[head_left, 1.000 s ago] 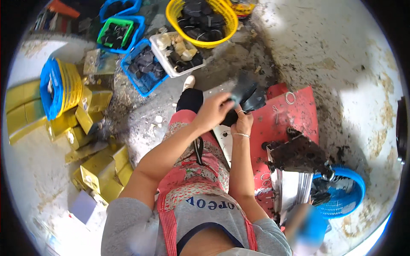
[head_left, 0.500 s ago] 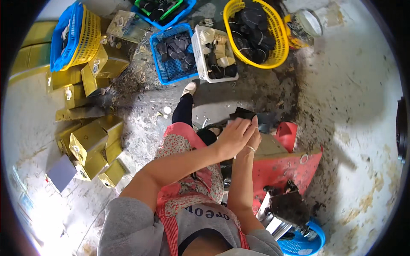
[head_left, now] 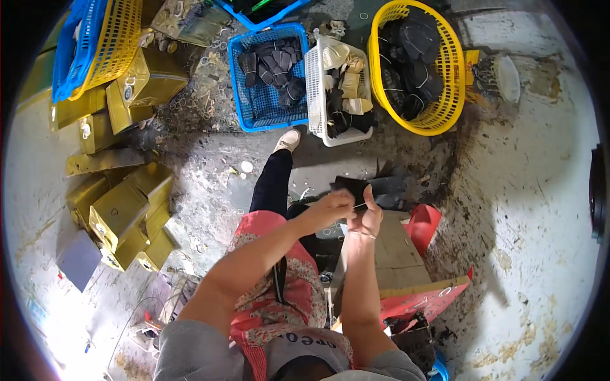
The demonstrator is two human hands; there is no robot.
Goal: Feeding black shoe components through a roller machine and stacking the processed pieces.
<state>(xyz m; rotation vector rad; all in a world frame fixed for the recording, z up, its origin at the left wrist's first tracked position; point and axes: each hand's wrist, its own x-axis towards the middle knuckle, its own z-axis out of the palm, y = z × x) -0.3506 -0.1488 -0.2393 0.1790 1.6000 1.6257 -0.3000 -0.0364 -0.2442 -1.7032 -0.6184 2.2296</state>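
My right hand (head_left: pixel 366 219), with a thin band round its wrist, holds a dark flat stack of black pieces (head_left: pixel 351 188); its thumb points up beside the stack. Just left of it, my left hand (head_left: pixel 332 211) is closed in a pinch, slightly blurred. Between the two hands a thin pale strand is stretched, which looks like a rubber band (head_left: pixel 360 205). My fingers partly cover the stack's lower edge. Beyond the stack lie more dark flat pieces (head_left: pixel 389 185).
A red-sided bench with a brown top (head_left: pixel 397 257) stands by my right forearm. Ahead are a blue basket (head_left: pixel 258 114), a white basket (head_left: pixel 316 79) and a yellow basket (head_left: pixel 450 117) with dark bundles. Yellow metal cans (head_left: pixel 124 213) lie at left. Rubber bands litter the floor.
My left hand has drawn back leftward from the stack and my right hand, and a pale strand now spans between them. The whole view has shifted slightly.
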